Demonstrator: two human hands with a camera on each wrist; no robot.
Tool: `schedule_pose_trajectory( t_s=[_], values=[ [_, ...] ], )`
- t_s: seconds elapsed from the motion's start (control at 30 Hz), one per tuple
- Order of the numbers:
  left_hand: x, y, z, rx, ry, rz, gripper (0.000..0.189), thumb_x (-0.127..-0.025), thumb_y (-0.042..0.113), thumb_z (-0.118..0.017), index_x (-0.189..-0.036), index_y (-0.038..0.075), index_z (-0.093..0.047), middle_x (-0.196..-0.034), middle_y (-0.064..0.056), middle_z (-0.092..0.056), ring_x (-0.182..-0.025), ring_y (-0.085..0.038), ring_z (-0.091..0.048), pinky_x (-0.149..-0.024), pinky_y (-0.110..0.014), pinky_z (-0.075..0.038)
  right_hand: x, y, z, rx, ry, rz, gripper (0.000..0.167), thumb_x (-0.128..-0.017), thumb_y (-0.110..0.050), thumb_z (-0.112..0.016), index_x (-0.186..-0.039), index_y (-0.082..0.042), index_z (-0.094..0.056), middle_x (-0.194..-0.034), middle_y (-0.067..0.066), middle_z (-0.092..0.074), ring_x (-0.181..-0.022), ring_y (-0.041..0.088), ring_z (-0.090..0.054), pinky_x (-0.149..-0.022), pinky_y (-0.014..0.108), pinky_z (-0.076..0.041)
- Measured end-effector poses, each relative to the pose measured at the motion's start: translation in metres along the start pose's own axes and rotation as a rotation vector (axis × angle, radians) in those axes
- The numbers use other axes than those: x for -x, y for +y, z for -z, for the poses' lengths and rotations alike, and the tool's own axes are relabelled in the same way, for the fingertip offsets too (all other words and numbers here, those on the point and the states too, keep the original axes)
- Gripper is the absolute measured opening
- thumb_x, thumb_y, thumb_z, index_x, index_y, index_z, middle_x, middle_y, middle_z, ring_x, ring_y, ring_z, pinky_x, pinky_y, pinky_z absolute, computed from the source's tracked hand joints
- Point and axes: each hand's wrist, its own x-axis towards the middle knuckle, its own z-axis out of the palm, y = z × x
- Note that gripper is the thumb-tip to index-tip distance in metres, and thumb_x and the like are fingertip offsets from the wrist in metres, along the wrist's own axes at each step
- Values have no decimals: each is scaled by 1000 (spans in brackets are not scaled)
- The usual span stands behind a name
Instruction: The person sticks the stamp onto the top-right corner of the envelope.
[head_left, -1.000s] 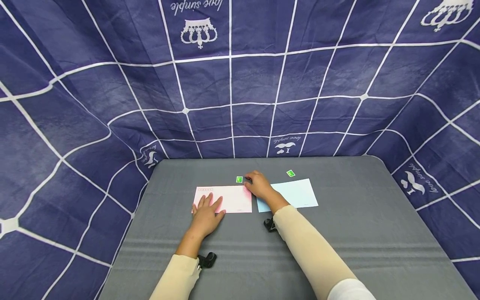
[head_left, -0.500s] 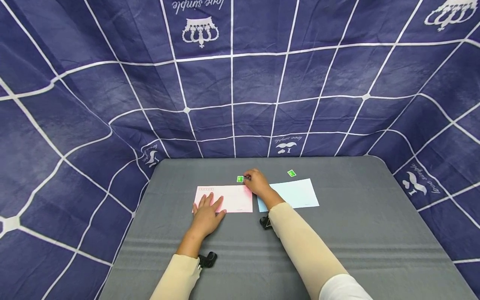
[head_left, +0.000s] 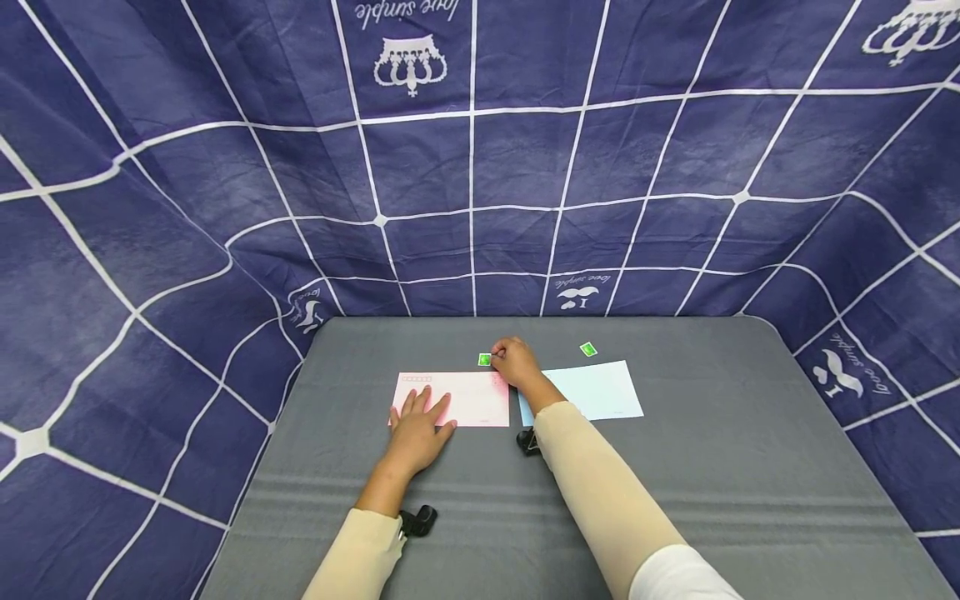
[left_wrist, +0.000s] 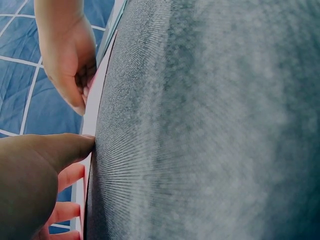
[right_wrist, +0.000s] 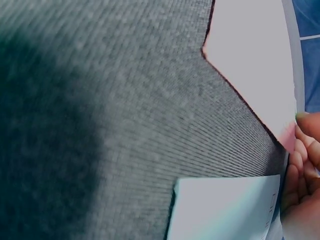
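My left hand (head_left: 416,433) lies flat with spread fingers on the pink envelope (head_left: 480,400), holding down its left part. In the left wrist view its thumb (left_wrist: 75,149) rests at the envelope's near edge. Just beyond that envelope's far right corner, my right hand (head_left: 517,364) has thumb and forefinger brought together at the right edge of a small green stamp (head_left: 484,359) with a white border. The fingertips cover part of that stamp, which lies flat on the grey table. In the right wrist view the curled fingers (right_wrist: 300,160) are beside the envelope's pink-tinted corner.
A light blue envelope (head_left: 600,392) lies to the right, partly under my right forearm in the head view. Behind it is a second green stamp (head_left: 588,349). The grey table (head_left: 712,467) meets a blue curtain (head_left: 510,167) with white lines at the back and sides.
My right hand has moved slightly left to the green stamp, and its thumb and forefinger have closed together at the stamp's edge. My left hand stays on the pink envelope.
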Motion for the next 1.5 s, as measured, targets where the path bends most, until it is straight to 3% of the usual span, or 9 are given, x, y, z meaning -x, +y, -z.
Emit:
schedule_pose_trajectory(
  t_s=[0.23,0.63,1.23,1.5],
  values=[
    [1,0,-3,-3,3,-5,55,-97,42,-63,-146,21,-56,-160,-22,-38,-152,-46,-26,-113,-79,-15,-2,2,0,-18,-15,-37,11,-96,-19,-65,-95,-9,-69,-97,5,-58,-96,23,-56,-92,36,-46],
    [3,1,-3,-6,10,-13,53,-97,39,-63,-146,19,-57,-159,-22,-40,-151,-48,-28,-112,-80,-17,-3,-1,1,-40,11,-60,10,-94,-14,-66,-90,-6,-70,-95,8,-61,-90,24,-60,-86,34,-48],
    [1,2,1,2,12,-3,54,-97,40,-64,-146,19,-56,-160,-21,-38,-152,-46,-25,-113,-79,-15,-5,-4,6,-73,-11,-85,12,-94,-17,-63,-92,-7,-69,-93,5,-60,-87,21,-58,-82,32,-47],
    [1,-1,0,6,14,-5,54,-97,40,-65,-145,19,-57,-160,-21,-39,-152,-47,-26,-113,-79,-16,-6,3,6,-189,-44,-137,13,-96,-17,-61,-97,-6,-68,-89,4,-62,-83,18,-57,-78,29,-46]
  ],
)
